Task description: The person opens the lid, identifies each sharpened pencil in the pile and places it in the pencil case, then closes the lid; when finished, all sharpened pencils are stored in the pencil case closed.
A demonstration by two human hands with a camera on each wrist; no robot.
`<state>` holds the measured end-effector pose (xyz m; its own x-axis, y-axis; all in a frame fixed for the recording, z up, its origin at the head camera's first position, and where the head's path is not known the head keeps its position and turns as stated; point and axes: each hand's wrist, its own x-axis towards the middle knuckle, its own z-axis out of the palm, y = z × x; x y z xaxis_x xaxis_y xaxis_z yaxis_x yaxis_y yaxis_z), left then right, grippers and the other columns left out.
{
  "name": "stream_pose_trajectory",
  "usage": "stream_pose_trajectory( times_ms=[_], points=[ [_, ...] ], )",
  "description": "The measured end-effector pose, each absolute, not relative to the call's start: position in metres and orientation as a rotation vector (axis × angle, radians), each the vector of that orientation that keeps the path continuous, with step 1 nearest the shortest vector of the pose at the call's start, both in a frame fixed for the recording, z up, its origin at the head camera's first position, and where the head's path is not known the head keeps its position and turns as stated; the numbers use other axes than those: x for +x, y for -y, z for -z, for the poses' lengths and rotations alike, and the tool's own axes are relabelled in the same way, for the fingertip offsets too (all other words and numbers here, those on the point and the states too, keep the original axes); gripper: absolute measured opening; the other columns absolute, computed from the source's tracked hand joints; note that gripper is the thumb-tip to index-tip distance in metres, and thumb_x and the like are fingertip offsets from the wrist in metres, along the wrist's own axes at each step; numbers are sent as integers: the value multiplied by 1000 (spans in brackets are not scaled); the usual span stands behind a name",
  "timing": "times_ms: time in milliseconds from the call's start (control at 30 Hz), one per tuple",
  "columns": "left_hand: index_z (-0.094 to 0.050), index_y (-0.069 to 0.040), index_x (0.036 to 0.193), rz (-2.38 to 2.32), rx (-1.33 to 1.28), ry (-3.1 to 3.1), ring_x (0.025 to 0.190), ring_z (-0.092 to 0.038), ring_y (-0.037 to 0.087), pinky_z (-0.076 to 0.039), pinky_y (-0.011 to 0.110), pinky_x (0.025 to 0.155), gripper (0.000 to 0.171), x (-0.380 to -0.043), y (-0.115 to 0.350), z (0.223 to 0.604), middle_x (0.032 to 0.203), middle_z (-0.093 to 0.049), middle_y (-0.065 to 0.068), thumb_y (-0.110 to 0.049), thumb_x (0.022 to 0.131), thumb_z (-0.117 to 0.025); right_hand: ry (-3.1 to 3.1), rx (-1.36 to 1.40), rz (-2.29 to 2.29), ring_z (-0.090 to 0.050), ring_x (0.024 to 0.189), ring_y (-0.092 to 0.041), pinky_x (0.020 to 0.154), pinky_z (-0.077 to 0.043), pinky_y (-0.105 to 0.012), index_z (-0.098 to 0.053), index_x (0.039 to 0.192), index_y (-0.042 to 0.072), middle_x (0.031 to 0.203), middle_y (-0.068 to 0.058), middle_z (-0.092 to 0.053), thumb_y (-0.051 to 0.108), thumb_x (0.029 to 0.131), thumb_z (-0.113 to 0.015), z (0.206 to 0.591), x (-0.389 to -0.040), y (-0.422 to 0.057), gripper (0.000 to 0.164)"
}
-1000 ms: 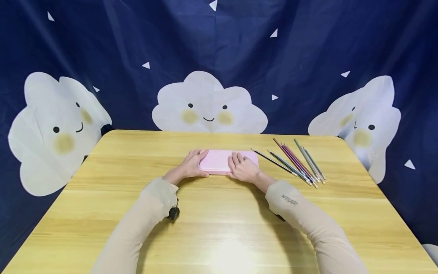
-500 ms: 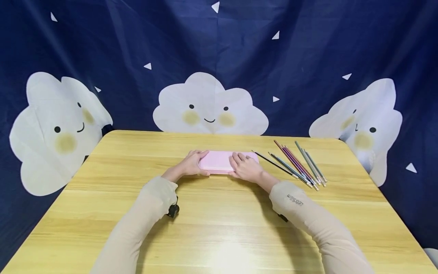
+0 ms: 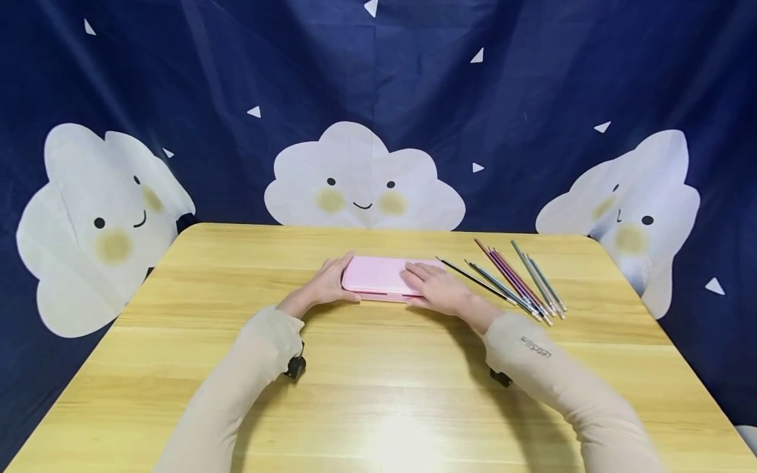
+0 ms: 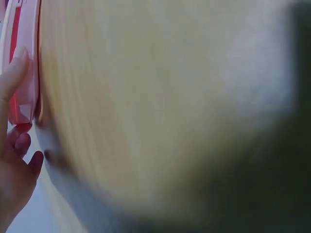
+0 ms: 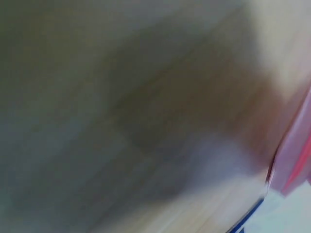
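Note:
A pink pencil case point(image 3: 375, 274) lies lengthwise across the table in the head view, and a thin dark gap shows under its lid along the near side. My left hand point(image 3: 326, 282) grips its left end, the thumb at the near side. In the left wrist view the thumb lies along the red-striped side of the case point(image 4: 29, 90). My right hand point(image 3: 439, 290) holds the right end, fingers over the lid and thumb at the near edge. Only a blurred corner of the case point(image 5: 295, 153) appears in the right wrist view, where the right hand is hidden.
Several pencils point(image 3: 503, 269) lie fanned out just right of the case, the nearest dark one point(image 3: 476, 280) close to the right hand. The wooden table point(image 3: 367, 368) ends at a dark blue curtain point(image 3: 414, 79) with white clouds.
The lid's near edge has come up, so a gap now shows along the case's front. My right hand and forearm have shifted a little right; the left hand still holds its end.

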<state>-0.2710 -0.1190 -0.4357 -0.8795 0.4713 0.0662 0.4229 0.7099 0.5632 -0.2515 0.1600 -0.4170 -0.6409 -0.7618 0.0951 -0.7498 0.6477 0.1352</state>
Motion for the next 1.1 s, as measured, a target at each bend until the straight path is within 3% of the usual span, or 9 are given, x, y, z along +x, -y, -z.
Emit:
stream_pose_trajectory(
  times_ms=[133,267,367,467,600,733,867,967,1100],
  points=[
    [-11,5,143,-949,646,-2836,115,-37,40,-31,52,97,112,-270,121,439,140,-36,23,-31,64,-82,2740,1159,-48,-45,119,-33,99,-35,-50,-48,128,5,127,-15,-50,35,89,-56,409,-250,-180,50],
    [-6,4,144,-958,577,-2848,114,-37,39,-32,53,94,118,-270,121,439,140,-38,22,-33,61,-82,2466,984,-334,-57,91,-30,76,-48,-43,-60,104,3,99,-12,-59,19,81,-66,406,-258,-193,28],
    [-5,4,144,-963,574,-2849,110,-39,37,-33,51,91,120,-270,121,438,138,-42,17,-33,60,-82,2253,812,-484,-55,74,-29,59,-45,-39,-61,89,3,84,-10,-57,6,77,-69,405,-268,-196,15],
    [-9,0,145,-951,577,-2838,106,-40,35,-34,48,88,116,-270,120,437,138,-44,12,-33,60,-82,2218,648,-539,-53,71,-30,54,-43,-40,-62,89,3,81,-11,-54,1,80,-65,403,-276,-194,10],
    [-21,-2,144,-867,579,-2830,112,-37,35,-33,49,91,104,-268,118,436,141,-37,16,-34,65,-79,2475,485,-568,-52,81,-34,63,-44,-46,-59,115,5,92,-17,-52,9,86,-60,402,-286,-192,29],
    [-29,-1,142,-823,600,-2817,117,-34,37,-31,53,95,95,-266,115,433,141,-34,21,-33,67,-77,2881,363,-579,-45,100,-38,79,-42,-50,-30,142,8,110,-24,-45,25,93,-50,404,-294,-191,55],
    [-30,-2,141,-811,606,-2813,115,-35,37,-32,52,94,94,-265,113,430,140,-35,21,-33,66,-78,3183,243,-563,-28,124,-43,98,-29,-57,-10,147,12,132,-33,-30,33,98,-36,406,-298,-191,59],
    [-31,-2,141,-781,597,-2827,113,-35,36,-32,51,92,94,-264,113,430,140,-36,20,-35,66,-77,3314,198,-508,-13,132,-46,104,-15,-62,-9,148,16,141,-34,-17,32,99,-30,406,-297,-192,55],
    [-32,-2,141,-744,580,-2854,110,-35,35,-31,49,89,94,-264,115,429,139,-37,19,-37,66,-77,3326,269,-458,-18,130,-47,102,-17,-64,-16,147,16,138,-35,-23,35,99,-33,404,-289,-194,55]
  ],
)
